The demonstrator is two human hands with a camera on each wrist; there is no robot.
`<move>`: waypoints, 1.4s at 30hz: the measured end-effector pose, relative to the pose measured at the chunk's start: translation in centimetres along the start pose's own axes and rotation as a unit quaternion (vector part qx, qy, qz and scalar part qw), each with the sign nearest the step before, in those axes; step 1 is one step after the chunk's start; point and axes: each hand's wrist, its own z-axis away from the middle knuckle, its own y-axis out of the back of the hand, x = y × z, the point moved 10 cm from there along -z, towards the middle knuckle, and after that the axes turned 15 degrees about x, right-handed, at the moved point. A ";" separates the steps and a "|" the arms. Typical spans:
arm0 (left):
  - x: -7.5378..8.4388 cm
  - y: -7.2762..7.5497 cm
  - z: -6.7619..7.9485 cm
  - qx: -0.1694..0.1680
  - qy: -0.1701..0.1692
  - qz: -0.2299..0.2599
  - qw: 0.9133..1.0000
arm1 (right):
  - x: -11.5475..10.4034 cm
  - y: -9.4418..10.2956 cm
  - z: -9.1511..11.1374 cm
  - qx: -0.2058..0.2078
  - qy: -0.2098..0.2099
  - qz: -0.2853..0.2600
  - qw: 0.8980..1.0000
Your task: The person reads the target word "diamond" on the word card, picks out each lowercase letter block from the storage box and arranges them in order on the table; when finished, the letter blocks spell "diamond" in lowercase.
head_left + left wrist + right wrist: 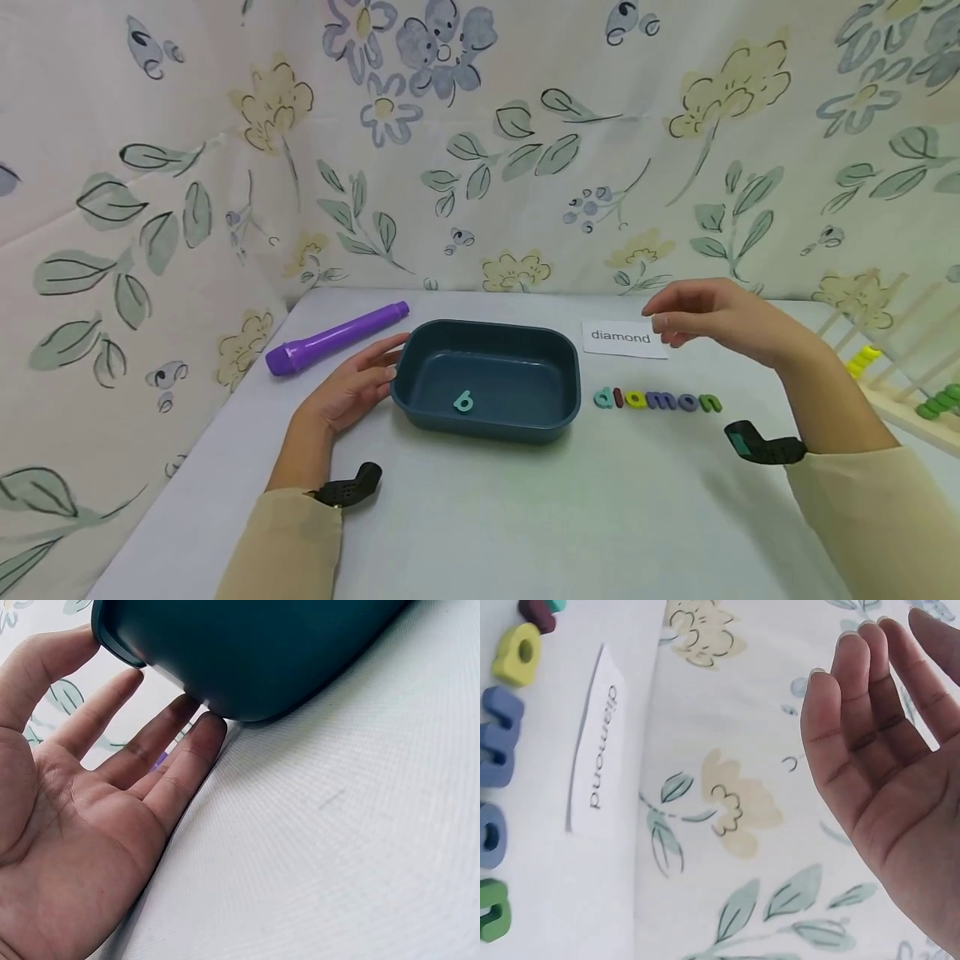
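Observation:
My left hand (pixel 354 387) rests against the left end of a dark teal rectangular tub (pixel 517 379). In the left wrist view its thumb touches the tub's rim (pixel 116 646) and the fairly straight fingers reach its side. Inside the tub lies a small teal piece (pixel 462 402) shaped like a b or 6. My right hand (pixel 705 312) hovers by the right end of a white card (pixel 618 340) printed "diamond", with loosely bent fingers and nothing held. Below the card, coloured letters (pixel 661 400) stand in a row reading "diamon".
A purple toy microphone (pixel 337 337) lies behind my left hand. At the right edge is a wooden frame (pixel 896 404) with yellow and green beads. A floral cloth (pixel 480 208) hangs behind the white table (pixel 525 517).

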 end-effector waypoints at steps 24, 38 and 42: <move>0.2 -0.1 0.0 -0.004 -0.005 0.005 1.000 | -4.3 -4.1 -3.8 -0.116 0.019 -0.028 0.993; 0.0 -0.1 -0.1 -0.007 -0.003 0.007 1.000 | -6.0 -7.1 -5.4 -0.149 0.010 -0.052 0.988; 0.0 -0.1 -0.1 -0.009 -0.005 0.012 1.000 | -6.0 -8.4 -5.9 -0.167 0.005 -0.046 0.985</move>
